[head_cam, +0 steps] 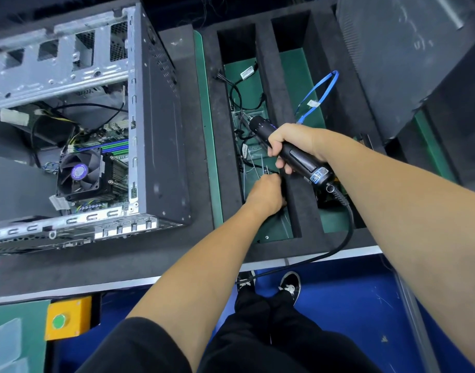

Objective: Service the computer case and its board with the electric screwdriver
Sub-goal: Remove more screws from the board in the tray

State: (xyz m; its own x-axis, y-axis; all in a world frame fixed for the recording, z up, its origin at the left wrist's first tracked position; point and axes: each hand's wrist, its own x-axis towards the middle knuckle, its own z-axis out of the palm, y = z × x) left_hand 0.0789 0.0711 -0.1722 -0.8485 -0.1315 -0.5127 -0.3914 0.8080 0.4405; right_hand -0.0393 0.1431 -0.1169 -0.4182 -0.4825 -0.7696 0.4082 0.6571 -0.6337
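Observation:
The open computer case (161, 125) lies on its side at the left, showing its board (115, 146) and a black cooler fan (80, 175). My right hand (292, 142) grips the black electric screwdriver (298, 154), tip pointing up-left over a foam compartment; its cord (346, 232) trails down off the table. My left hand (266, 193) is down in that same compartment with fingers closed among clear bags and cables; what it pinches is hidden.
A black foam tray (274, 84) with two green-floored compartments holds black cables (236, 95) and a blue cable (322, 90). A dark panel (408, 49) leans at the right. A yellow box with a green button (66, 319) sits below the table edge. My shoes (290, 285) stand on blue floor.

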